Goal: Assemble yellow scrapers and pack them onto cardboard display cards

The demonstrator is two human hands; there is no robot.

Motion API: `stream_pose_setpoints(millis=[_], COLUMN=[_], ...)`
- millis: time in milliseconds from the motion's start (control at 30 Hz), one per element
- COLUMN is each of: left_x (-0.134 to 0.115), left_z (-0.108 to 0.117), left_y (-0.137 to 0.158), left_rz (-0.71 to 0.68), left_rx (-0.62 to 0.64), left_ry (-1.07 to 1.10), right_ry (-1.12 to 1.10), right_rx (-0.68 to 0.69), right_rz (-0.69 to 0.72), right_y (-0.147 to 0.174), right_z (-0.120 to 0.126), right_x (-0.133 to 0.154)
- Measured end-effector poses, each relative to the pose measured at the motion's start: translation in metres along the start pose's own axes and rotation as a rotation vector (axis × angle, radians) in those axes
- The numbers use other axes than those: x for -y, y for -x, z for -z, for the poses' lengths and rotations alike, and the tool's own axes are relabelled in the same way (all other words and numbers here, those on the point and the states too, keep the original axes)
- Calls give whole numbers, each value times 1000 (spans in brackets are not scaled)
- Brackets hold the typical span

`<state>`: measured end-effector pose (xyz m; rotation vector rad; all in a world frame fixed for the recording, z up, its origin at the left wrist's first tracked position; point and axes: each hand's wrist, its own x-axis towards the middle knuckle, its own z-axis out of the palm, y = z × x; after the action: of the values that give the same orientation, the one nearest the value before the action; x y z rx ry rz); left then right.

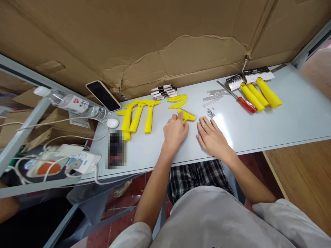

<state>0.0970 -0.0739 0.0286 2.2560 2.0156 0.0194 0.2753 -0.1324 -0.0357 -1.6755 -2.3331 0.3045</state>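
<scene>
My left hand (176,130) is closed around a yellow plastic scraper handle (188,116); its wide head shows beyond my fingers and the grip is hidden under the hand. On the tabletop just right of it, my right hand (213,137) lies flat with fingers stretched out and nothing visible in it. A small heap of screws (210,113) sits right beyond its fingertips. Farther back are several thin metal blades (214,97) and a screwdriver with a red handle (247,105). Loose yellow head pieces (177,104) lie behind my left hand.
Several yellow T-shaped handles (148,117) lie at the left, near a phone (103,94), a white oval object (112,123) and a water bottle (77,104). Printed cards (164,92) rest against the cardboard (186,58). Yellow-handled scrapers (269,92) with card sleeves lie at right. Cables and chargers (85,162) crowd the left.
</scene>
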Motion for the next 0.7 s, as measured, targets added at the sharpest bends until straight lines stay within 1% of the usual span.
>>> stream_pose_setpoints(millis=[167, 267, 367, 467, 533, 567, 700], left_x=[4, 10, 17, 25, 31, 34, 44], left_z=[-1, -2, -2, -3, -6, -7, -13], left_y=[0, -2, -4, -7, -9, -10, -13], left_rz=[-18, -34, -46, -63, -83, -95, -141], left_rx=[12, 17, 14, 3, -11, -22, -66], left_ry=[10, 50, 112, 186, 248, 283, 459], right_ry=[-19, -44, -98, -139, -132, -131, -165], right_rx=[-54, -103, -189, -246, -210, -170, -43], right_rz=[16, 58, 91, 39, -36, -61, -58], right_y=[1, 4, 4, -5, -17, -25, -58], right_z=[-3, -1, 11, 33, 48, 55, 70], right_x=[-1, -4, -18, -43, -63, -73, -104])
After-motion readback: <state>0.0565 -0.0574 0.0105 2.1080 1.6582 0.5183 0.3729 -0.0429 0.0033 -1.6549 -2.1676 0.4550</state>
